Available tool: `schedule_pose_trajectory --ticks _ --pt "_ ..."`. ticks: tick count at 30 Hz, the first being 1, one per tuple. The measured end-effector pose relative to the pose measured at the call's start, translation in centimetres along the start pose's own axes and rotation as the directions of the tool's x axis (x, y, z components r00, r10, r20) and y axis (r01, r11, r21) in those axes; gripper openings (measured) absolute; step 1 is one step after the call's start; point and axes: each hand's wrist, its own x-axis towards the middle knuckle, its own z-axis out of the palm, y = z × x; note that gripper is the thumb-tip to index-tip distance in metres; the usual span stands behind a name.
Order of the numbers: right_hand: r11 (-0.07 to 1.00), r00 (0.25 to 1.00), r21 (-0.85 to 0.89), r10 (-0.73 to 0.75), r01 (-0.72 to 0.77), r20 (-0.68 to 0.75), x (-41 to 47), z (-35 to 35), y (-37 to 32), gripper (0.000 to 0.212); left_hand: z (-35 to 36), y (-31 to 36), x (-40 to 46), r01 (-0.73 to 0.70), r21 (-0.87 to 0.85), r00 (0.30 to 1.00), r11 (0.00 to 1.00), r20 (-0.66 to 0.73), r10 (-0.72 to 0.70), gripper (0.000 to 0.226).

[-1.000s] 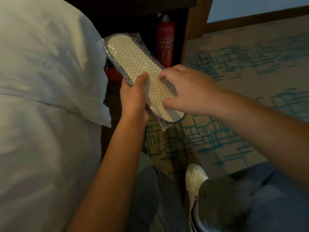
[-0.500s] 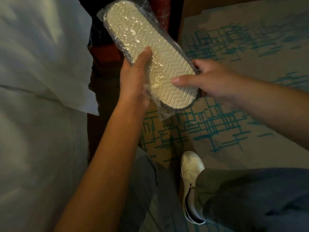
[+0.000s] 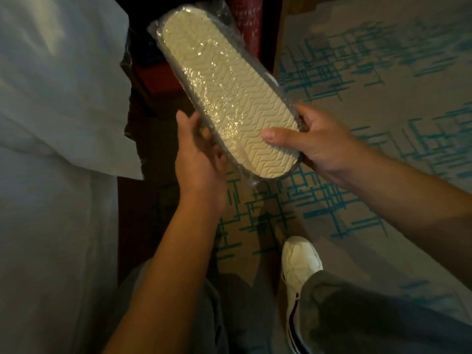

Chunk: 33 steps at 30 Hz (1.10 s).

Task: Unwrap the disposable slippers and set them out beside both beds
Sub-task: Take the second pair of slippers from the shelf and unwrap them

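A pack of disposable slippers [image 3: 224,93] in clear plastic wrap is held sole-up over the floor, its cream wavy-patterned sole facing me and dark edges showing round it. My right hand [image 3: 314,146] grips the near end, thumb across the sole and fingers underneath. My left hand [image 3: 199,154] is at the pack's left edge, its fingers on the plastic there; the hand is blurred, so its grip is unclear. The slippers' upper side is hidden.
A bed with white linen [image 3: 56,123] fills the left side. A red fire extinguisher [image 3: 247,24] stands in a dark gap behind the pack. Beige carpet with teal line pattern [image 3: 370,85] covers the right. My white shoe [image 3: 298,267] stands below.
The pack has risen and come closer. My right hand moved from on top of the sole to gripping its near end. My left hand slid down from the sole's middle to its left edge.
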Motion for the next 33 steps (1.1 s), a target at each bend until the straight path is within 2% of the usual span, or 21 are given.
schedule_pose_trajectory --ticks 3,6,11,14,18,19,21,22,23,25,26,27,29,31,33 --pt "0.993 0.998 0.113 -0.023 0.031 -0.066 -0.1 0.0 1.2 0.059 -0.8 -1.6 -1.1 -0.032 0.200 0.999 0.979 0.035 0.026 0.035" --pt "0.987 0.993 0.155 -0.014 0.032 -0.114 -0.5 0.1 2.3 0.049 -1.2 -2.1 -1.6 -0.107 0.391 0.990 0.914 0.129 0.060 0.033" --pt "0.993 0.989 0.117 -0.001 0.018 -0.148 -0.7 0.5 3.4 0.043 -1.7 -2.1 -1.9 -0.142 0.442 0.982 0.886 0.177 0.069 0.027" --pt "0.996 0.980 0.084 -0.009 0.026 -0.197 -1.4 0.4 4.0 0.045 -1.9 -2.3 -1.9 -0.185 0.492 0.972 0.850 0.219 0.085 0.040" --pt "0.997 0.961 0.074 0.004 0.017 -0.275 -3.0 0.1 5.0 0.060 -2.6 -3.2 -1.9 -0.307 0.649 0.950 0.696 0.246 0.190 0.083" --pt "0.997 0.957 0.080 0.008 0.016 -0.290 -3.3 0.1 5.3 0.062 -2.8 -3.5 -2.0 -0.337 0.675 0.941 0.656 0.257 0.219 0.087" --pt "0.996 0.955 0.089 0.006 0.021 -0.297 -3.7 0.2 5.5 0.053 -2.6 -3.9 -2.3 -0.369 0.707 0.929 0.603 0.263 0.261 0.084" --pt "0.995 0.956 0.101 0.005 0.026 -0.294 -3.7 0.2 5.4 0.046 -2.4 -4.0 -2.4 -0.360 0.696 0.933 0.622 0.249 0.261 0.080" --pt "0.991 0.957 0.129 0.008 0.031 -0.289 -3.6 0.3 5.3 0.041 -2.2 -4.0 -2.3 -0.328 0.647 0.945 0.688 0.223 0.241 0.075" --pt "0.976 0.962 0.214 0.025 0.035 -0.270 -3.3 0.3 4.9 0.047 -2.1 -3.7 -1.8 -0.184 0.400 0.978 0.898 0.171 0.124 0.066" --pt "0.968 0.965 0.249 0.029 0.038 -0.259 -3.2 0.3 4.7 0.052 -2.3 -3.7 -1.5 -0.108 0.273 0.984 0.956 0.170 0.063 0.063" --pt "0.961 0.968 0.272 0.030 0.040 -0.250 -3.3 0.1 4.5 0.056 -2.2 -3.8 -1.3 -0.063 0.208 0.983 0.976 0.184 0.024 0.061" --pt "0.954 0.968 0.296 0.035 0.041 -0.249 -3.3 -0.3 4.5 0.056 -2.4 -3.9 -1.3 -0.041 0.185 0.974 0.982 0.229 -0.002 0.057" --pt "0.944 0.963 0.326 0.044 0.046 -0.265 -3.3 -0.4 4.7 0.055 -2.5 -4.0 -1.4 -0.051 0.212 0.970 0.976 0.243 -0.002 0.053" --pt "0.939 0.957 0.339 0.048 0.054 -0.285 -3.3 -0.4 4.8 0.056 -2.4 -3.8 -1.6 -0.123 0.317 0.976 0.940 0.212 0.056 0.045"
